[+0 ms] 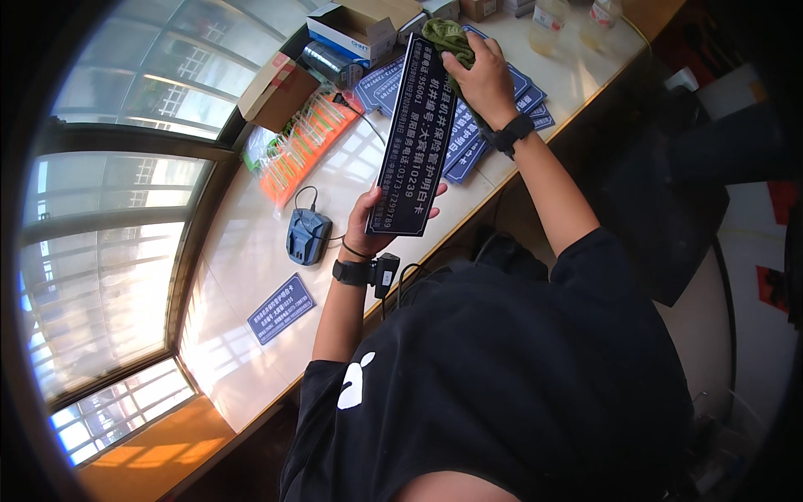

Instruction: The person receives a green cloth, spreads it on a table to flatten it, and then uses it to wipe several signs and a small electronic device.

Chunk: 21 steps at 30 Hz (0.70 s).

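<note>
A dark blue sign plate (411,150) with white writing is held up at a tilt over the counter. My left hand (364,216) grips its lower end, thumb along the near edge and fingertips showing past the far edge. At the plate's upper end, my right hand (480,78) holds a crumpled green cloth (448,39) against or close beside the plate; contact cannot be made out. Behind and below it, several similar blue plates (467,157) lie in an overlapping pile. One more blue plate (281,309) rests alone on the counter, nearer the window.
A blue battery charger (307,235) with a cord sits left of my left hand. Plastic-wrapped orange and green items (304,150), a brown carton (278,91) and an opened box (351,31) line the window side. Two bottles (547,25) stand at the back of the counter (244,251).
</note>
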Motion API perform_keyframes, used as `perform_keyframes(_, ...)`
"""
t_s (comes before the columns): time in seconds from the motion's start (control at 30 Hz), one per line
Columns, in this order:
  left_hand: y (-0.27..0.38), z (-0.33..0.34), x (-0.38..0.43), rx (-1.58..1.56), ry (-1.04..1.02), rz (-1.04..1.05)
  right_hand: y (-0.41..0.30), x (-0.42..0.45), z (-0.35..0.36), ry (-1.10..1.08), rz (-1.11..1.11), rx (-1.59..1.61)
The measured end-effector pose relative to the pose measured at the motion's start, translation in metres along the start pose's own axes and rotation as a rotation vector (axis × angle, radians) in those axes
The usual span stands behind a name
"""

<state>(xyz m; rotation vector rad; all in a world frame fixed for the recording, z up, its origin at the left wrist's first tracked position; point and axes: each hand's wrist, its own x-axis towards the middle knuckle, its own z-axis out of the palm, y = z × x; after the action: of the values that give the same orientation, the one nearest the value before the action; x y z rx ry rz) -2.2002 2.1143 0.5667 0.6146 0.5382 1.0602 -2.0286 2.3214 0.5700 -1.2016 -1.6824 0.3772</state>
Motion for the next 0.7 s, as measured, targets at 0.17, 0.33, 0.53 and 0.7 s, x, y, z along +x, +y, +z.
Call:
perform_keyframes(0.17,0.002,-0.006,-0.026,-0.096,0.085,0.104,-0.084,-0.071,-0.002,-0.301,-0.238,0.182)
perform_keyframes(0.33,0.009,-0.016,-0.059,-0.076,0.132,0.130,-0.100,-0.077,0.008,-0.361,-0.275,0.207)
perform_keyframes(0.53,0.008,-0.017,-0.070,-0.009,0.059,0.130,-0.085,-0.001,0.035,-0.030,-0.209,0.095)
perform_keyframes(0.7,0.004,-0.025,-0.078,-0.080,0.124,0.194,-0.126,-0.073,0.021,-0.266,-0.495,0.248)
